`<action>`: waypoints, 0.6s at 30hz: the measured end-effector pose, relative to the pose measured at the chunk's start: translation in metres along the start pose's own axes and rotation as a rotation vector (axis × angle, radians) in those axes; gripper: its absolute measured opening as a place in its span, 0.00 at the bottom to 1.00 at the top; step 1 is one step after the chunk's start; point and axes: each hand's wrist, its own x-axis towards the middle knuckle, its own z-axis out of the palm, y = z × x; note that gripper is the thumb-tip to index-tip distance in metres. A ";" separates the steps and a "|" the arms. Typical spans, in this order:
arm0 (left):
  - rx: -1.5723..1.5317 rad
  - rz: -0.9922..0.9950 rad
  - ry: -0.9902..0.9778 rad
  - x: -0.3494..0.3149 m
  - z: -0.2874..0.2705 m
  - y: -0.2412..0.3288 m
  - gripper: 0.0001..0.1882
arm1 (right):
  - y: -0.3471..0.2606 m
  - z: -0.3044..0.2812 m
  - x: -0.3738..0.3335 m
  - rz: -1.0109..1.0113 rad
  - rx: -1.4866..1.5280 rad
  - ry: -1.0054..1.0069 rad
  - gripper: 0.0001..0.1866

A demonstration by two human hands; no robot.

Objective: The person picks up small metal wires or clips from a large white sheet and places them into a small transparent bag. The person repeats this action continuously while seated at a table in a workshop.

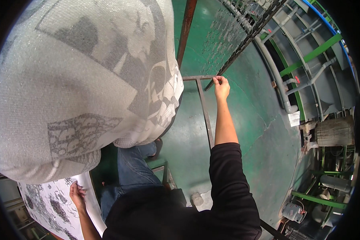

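My right hand [221, 89] is stretched forward with thumb and fingers pinched together. It is at the corner of a dark metal frame [204, 112]; anything between the fingertips is too small to make out. Strings of small dark wire-like pieces [224, 38] hang between the uprights beyond it. Down at the left, my left hand [77, 194] hovers over or touches a white sheet [90, 200], its fingers curled in with the tips together. Whether it holds something does not show. Heaps of small dark pieces [60, 208] lie scattered across that sheet.
A person in a patterned grey-white knit top [84, 80] fills the left, very close. Jeans-clad legs [136, 170] show below. Grey pipes [270, 76] and green-framed tanks [314, 56] line the right, with a wooden drum [335, 132] and a motor [295, 211]. The floor [264, 132] is green.
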 end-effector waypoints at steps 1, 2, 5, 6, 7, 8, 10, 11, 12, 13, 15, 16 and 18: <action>0.005 -0.001 0.012 0.000 0.000 -0.001 0.13 | 0.001 -0.001 -0.002 -0.003 0.003 0.008 0.10; -0.001 -0.001 0.000 0.001 -0.001 -0.001 0.12 | 0.001 -0.002 -0.003 -0.005 0.006 0.016 0.10; 0.003 0.003 -0.015 0.002 -0.003 -0.003 0.12 | 0.002 -0.010 -0.006 -0.009 0.000 0.026 0.10; 0.013 0.005 -0.024 0.002 -0.003 -0.002 0.13 | 0.003 -0.013 -0.007 -0.012 -0.013 0.029 0.10; 0.040 -0.012 -0.002 0.002 -0.003 -0.002 0.14 | 0.003 -0.017 -0.007 -0.016 -0.026 0.032 0.10; 0.023 0.008 -0.035 0.001 -0.002 -0.002 0.14 | 0.003 -0.020 -0.008 -0.022 -0.036 0.034 0.10; 0.042 -0.007 -0.013 0.000 0.000 0.000 0.15 | 0.002 -0.028 -0.009 -0.013 -0.047 0.042 0.10; 0.007 0.013 -0.035 -0.001 0.001 0.001 0.12 | 0.001 -0.032 -0.009 -0.017 -0.048 0.050 0.10; -0.009 0.016 -0.031 -0.003 0.003 0.003 0.10 | 0.001 -0.036 -0.011 -0.010 -0.046 0.050 0.09; -0.029 0.032 -0.032 -0.004 0.004 0.004 0.09 | -0.001 -0.040 -0.013 -0.011 -0.040 0.055 0.09; -0.046 0.017 -0.036 -0.007 0.007 0.006 0.10 | -0.005 -0.049 -0.021 -0.027 -0.051 0.060 0.08; -0.056 0.017 -0.043 -0.007 0.007 0.007 0.10 | -0.007 -0.054 -0.027 -0.044 -0.067 0.064 0.08; -0.070 0.029 -0.065 -0.009 0.009 0.008 0.11 | -0.015 -0.067 -0.040 -0.075 -0.089 0.063 0.08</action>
